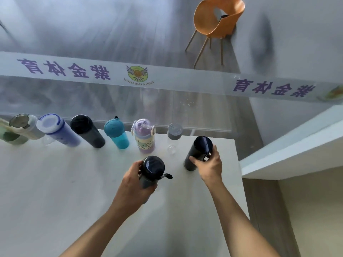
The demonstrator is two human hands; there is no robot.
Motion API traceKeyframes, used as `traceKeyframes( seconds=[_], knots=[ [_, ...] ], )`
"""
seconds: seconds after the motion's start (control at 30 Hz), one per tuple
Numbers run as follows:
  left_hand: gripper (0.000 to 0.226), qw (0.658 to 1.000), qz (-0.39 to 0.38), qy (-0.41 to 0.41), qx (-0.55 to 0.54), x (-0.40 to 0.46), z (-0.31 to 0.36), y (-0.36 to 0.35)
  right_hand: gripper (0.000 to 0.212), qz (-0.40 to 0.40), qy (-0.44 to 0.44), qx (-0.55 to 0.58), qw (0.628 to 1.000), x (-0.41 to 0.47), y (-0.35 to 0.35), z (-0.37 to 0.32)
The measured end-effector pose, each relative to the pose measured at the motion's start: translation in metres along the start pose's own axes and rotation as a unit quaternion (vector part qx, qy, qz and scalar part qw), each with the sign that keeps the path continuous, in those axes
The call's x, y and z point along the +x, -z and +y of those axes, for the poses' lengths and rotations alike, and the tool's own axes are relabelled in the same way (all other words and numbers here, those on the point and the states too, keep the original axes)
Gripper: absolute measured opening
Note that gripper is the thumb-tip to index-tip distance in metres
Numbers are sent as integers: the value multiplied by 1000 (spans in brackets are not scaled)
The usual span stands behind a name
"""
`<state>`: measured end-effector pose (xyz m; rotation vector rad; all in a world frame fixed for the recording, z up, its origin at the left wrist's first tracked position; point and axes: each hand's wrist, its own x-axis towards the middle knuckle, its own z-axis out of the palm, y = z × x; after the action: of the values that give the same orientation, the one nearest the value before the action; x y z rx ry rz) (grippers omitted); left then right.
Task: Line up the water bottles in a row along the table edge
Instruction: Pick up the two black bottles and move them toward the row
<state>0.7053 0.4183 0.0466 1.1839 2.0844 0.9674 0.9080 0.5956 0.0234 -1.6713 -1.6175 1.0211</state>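
Two dark bottles are in hand above the white tabletop (55, 182). The left hand (133, 184) is wrapped around the body of a dark bottle with a strap loop (153, 168); the thumb lies on the near left side just under the cap, the remaining fingers curl under and behind the body, and the cap projects clear above them. The right hand (208, 166) is clamped on a tall dark flask (199, 152) near the right edge of the tabletop; the thumb presses the left side of the body, the fingers close round the right side below the lid, and the base sits on or just above the surface, which cannot be told. Seven bottles stand in a row along the far edge: a green one (11, 138) cut off at the left, a cream one (27, 129), a purple one (59, 132), a black one (87, 132), a teal one (117, 134), a lilac child's bottle (144, 140) and a clear bottle with a grey cap (174, 133). The flask stands just right of and nearer than the clear bottle.
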Motion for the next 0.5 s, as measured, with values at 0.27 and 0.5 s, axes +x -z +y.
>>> traceKeyframes(
  seconds=[0.27, 0.5],
  knots=[
    [69, 999, 33, 24, 22, -5, 10, -13, 73, -37, 18, 11, 999, 56, -5, -2],
    [68, 999, 40, 28, 10, -2, 18, -22, 71, -25, 15, -13, 999, 65, 7, 5]
  ],
)
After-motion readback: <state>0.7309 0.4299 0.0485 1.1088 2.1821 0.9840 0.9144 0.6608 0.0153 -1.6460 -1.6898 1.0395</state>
